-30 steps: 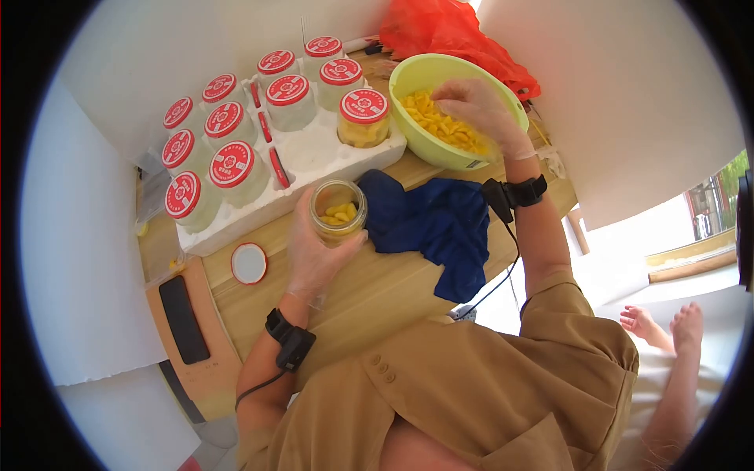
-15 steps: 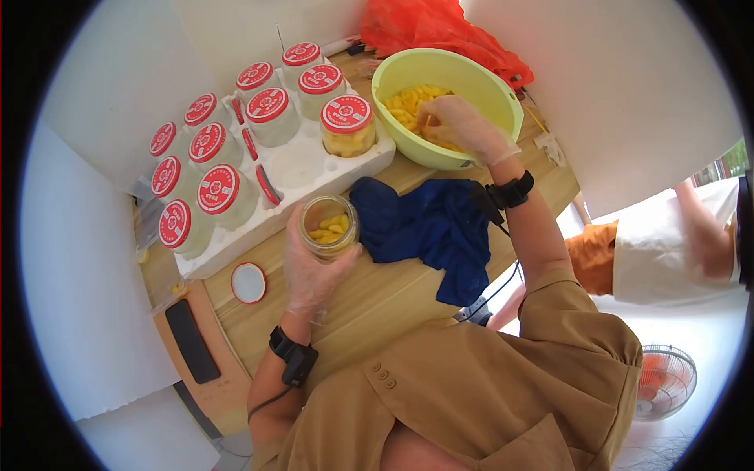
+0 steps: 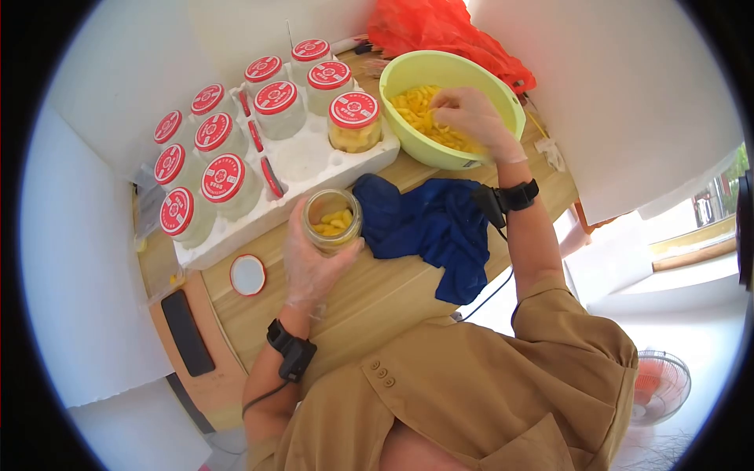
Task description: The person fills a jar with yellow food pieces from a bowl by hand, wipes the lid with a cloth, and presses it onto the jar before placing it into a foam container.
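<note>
My left hand (image 3: 312,265), in a clear plastic glove, is wrapped round an open glass jar (image 3: 355,232) with yellow fruit pieces (image 3: 334,222) in the bottom. Over the light green bowl (image 3: 509,119) is my right hand (image 3: 477,122), also gloved, its fingertips pinched together above a heap of yellow pieces (image 3: 416,102). Whatever is between those fingertips is too small to make out. The jar's loose lid (image 3: 248,275) lies on the table, left of my left hand. A dark blue cloth (image 3: 428,220) is bunched between the jar and my right forearm.
Several glass jars with red lids (image 3: 224,177) stand in a white foam tray (image 3: 302,169) at the left; one lidded jar (image 3: 355,124) contains yellow pieces. A red plastic bag (image 3: 448,35) lies behind the bowl. A black phone (image 3: 188,333) rests at the left edge. A fan (image 3: 660,385) stands on the floor.
My right hand has lifted slightly from the yellow pieces. My left hand keeps hold of the jar. The person at the right has mostly gone from view, and the camera has shifted a little.
</note>
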Available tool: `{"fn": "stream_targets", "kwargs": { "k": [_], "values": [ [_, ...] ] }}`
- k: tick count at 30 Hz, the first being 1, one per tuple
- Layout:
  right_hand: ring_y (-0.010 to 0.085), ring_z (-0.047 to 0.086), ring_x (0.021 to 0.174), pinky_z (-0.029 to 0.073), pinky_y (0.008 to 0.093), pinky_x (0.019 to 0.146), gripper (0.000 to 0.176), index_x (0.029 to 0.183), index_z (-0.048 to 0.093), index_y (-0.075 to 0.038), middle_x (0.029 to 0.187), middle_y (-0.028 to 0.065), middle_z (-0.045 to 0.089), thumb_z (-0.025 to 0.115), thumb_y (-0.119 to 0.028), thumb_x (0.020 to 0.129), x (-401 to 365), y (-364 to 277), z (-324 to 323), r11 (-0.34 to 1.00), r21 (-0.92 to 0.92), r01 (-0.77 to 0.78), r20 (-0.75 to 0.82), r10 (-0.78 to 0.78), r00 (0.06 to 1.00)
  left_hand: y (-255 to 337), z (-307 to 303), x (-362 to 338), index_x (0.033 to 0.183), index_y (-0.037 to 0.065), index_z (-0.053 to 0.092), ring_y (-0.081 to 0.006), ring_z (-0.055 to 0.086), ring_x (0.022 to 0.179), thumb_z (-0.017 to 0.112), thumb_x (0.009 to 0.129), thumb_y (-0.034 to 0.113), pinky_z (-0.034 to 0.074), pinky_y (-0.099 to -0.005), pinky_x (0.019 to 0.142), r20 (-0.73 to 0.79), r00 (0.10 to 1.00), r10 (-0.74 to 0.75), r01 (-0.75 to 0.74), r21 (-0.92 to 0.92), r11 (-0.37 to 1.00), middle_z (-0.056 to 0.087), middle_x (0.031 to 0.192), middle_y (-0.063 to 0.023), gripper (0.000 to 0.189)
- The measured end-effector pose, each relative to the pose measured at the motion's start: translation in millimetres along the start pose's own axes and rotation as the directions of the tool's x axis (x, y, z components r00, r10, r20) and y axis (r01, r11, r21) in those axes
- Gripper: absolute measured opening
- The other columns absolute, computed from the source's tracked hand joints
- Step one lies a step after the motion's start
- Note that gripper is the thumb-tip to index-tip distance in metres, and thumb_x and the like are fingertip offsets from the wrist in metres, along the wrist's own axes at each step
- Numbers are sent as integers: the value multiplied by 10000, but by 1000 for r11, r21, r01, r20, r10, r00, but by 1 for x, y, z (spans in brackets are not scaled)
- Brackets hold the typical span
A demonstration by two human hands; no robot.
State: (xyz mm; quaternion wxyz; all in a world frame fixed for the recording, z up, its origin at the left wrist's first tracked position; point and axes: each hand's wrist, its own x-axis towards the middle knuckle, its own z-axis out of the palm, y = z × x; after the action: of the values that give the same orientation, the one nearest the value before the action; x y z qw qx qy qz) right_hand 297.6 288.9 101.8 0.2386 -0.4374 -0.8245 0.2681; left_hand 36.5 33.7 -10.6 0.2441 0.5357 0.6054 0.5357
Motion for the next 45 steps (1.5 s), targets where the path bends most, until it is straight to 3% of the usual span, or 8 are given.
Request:
{"fn": "stream_targets", "kwargs": {
  "k": [3,12,15,24,34,37,41,45],
  "values": [
    [101,642,785,535,278,745,195,975,742,25,859,24,693,701,-160,926,-3,-3,-2,961,277,-21,23,15,1000,3,0,0,1531,-21,417,-291,641,1277,963,728,171,527,-400,1100,-6,1000,11,-11,17,1000,626,1395,-175,990],
    [83,618,770,520,259,743,160,975,727,12,849,2,674,679,-140,966,-9,-20,-4,921,381,-78,-24,95,995,1,0,1,1534,-21,415,-285,622,1301,957,734,170,502,-401,1125,6,1000,23,-23,8,1000,617,1398,-169,985],
    [78,616,778,521,250,755,166,1008,729,16,868,6,684,674,-139,983,-8,-22,-3,964,265,-29,-75,51,996,9,-3,2,1533,-21,416,-284,614,1312,957,732,173,492,-403,1133,31,999,-37,39,-76,996,612,1404,-169,985],
    [79,631,839,518,248,777,115,1013,749,-10,917,-11,697,726,-104,951,-52,-121,24,811,584,36,96,-113,989,6,-1,2,1516,-9,430,-284,610,1328,953,738,192,477,-411,1152,4,1000,-9,9,-35,999,608,1414,-169,959],
    [66,634,895,541,257,840,90,1042,757,-12,956,-4,722,745,-39,958,-59,-140,69,874,475,101,379,-306,873,10,-1,3,1561,-4,388,-246,624,1320,939,754,164,506,-388,1129,42,999,-31,38,-173,984,600,1430,-143,991],
    [61,632,902,538,253,849,85,1043,763,-15,949,-12,718,735,-41,967,-58,-143,60,915,388,111,342,-255,905,12,-1,4,1507,-7,435,-271,616,1317,945,739,160,495,-403,1131,15,1000,-19,21,-127,992,613,1402,-159,938],
    [66,638,910,533,252,859,127,1069,767,-2,974,-14,717,716,-88,990,-33,-116,33,913,373,165,93,-214,972,6,1,3,1514,-9,431,-292,604,1331,948,730,180,482,-413,1143,15,1000,-4,6,-100,995,600,1422,-173,958],
    [91,652,923,539,273,869,173,1087,767,15,992,-1,723,698,-111,991,4,-58,9,932,359,58,-10,-59,998,2,-1,2,1526,-11,428,-303,587,1352,947,726,189,466,-418,1159,12,1000,-5,6,-57,998,586,1440,-182,973]
  ]
}}
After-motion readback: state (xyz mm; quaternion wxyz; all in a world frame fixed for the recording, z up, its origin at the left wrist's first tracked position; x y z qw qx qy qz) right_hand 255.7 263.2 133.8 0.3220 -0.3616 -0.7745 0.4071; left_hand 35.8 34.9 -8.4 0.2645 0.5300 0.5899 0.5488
